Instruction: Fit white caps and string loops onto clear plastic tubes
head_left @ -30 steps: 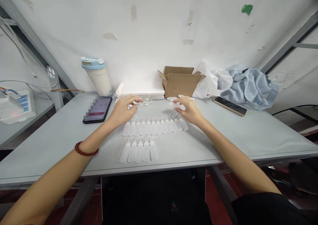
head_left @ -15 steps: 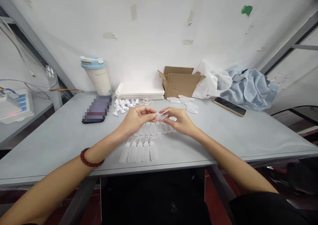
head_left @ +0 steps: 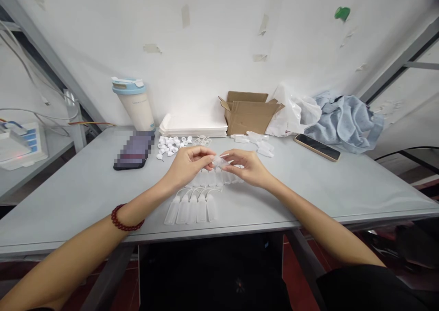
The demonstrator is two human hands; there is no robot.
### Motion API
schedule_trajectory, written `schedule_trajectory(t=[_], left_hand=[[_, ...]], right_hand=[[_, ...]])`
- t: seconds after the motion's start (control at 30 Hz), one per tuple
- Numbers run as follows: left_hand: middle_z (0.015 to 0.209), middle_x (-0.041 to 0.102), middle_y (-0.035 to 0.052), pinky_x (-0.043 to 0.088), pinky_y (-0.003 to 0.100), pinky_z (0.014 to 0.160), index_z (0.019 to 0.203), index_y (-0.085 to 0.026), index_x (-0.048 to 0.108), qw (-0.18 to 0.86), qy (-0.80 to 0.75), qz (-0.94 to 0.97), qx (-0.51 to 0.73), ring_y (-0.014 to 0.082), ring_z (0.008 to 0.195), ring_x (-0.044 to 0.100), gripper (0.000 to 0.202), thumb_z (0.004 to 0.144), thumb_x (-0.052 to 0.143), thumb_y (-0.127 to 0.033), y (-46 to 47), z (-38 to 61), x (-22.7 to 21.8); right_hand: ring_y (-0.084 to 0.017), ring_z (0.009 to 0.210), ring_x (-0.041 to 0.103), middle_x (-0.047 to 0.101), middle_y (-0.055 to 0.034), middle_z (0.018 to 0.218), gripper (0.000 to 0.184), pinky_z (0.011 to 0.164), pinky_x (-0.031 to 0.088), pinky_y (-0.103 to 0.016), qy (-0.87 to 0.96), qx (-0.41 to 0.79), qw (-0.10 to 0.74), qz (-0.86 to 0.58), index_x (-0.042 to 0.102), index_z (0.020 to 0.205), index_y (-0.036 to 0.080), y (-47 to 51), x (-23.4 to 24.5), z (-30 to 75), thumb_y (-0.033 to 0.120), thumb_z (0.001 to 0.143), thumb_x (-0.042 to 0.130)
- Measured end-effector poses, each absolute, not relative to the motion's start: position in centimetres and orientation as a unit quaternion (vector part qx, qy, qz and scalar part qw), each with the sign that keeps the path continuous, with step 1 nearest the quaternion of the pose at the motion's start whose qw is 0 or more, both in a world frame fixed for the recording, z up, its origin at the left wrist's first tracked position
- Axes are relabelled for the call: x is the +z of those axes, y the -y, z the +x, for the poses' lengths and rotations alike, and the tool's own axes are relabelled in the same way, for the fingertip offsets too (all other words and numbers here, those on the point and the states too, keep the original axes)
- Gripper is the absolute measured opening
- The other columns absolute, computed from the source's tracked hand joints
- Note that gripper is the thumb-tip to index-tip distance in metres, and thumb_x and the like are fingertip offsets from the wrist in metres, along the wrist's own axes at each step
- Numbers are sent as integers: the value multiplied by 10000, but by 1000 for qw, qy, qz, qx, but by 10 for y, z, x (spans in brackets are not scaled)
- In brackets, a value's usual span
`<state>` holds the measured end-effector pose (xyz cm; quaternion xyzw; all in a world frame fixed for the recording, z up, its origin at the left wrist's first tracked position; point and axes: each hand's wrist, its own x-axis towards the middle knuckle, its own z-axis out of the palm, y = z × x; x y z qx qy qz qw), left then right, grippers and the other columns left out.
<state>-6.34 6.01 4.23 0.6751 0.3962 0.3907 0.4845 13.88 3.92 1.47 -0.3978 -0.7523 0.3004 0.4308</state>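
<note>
Over the middle of the table, my left hand [head_left: 188, 165] and my right hand [head_left: 253, 167] pinch a small translucent plastic bottle [head_left: 218, 162] between them. A thin white strip shows by the right fingertips; the fingers cover part of the bottle. Beneath the hands lies a row of similar bottles [head_left: 207, 179], partly hidden. Closer to the table's front edge is another row of bottles [head_left: 192, 210] with thin white straps at their necks. White caps with thin tips [head_left: 170, 144] are heaped beyond my left hand, beside clear looped straps [head_left: 201, 141]. Several loose bottles [head_left: 257, 139] lie beyond my right hand.
Along the wall stand a tumbler [head_left: 133, 105], a stack of white trays [head_left: 192, 127], a cardboard box [head_left: 250, 116], a white plastic bag [head_left: 291, 112] and a blue cloth [head_left: 343, 119]. A blurred dark phone-like object [head_left: 135, 151] lies left, a phone [head_left: 317, 147] right.
The bottle between my hands has turned, and the white strip that stuck up to the right now shows shorter and lower. My left fingers have shifted slightly left.
</note>
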Motion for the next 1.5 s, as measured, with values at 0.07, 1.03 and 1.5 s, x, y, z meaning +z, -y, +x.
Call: schedule_trajectory(t=[0.07,1.03,1.5], left_hand=[[742,706,21,581,304,700,801,-167,706,485,-393,677,390,155,661,672,111,761,678,-267,-60,-63,42],[780,682,33,463,253,612,757,-183,689,331,-376,786,362,166,717,610,266,870,549,-378,-58,-61,30],[817,694,21,474,262,661,826,-178,687,356,-375,777,359,156,722,610,256,873,570,-400,-59,-62,29]], right_hand=[[-191,922,663,696,-66,989,235,815,570,-363,749,309,431,-396,674,1006,189,-39,15,138,302,799,679],[-147,774,646,673,-56,943,424,640,525,-281,729,380,413,-392,562,1216,202,-31,16,134,262,808,663],[-166,802,662,674,-72,937,346,662,552,-299,718,372,419,-414,592,1045,172,-31,16,133,332,764,714]])
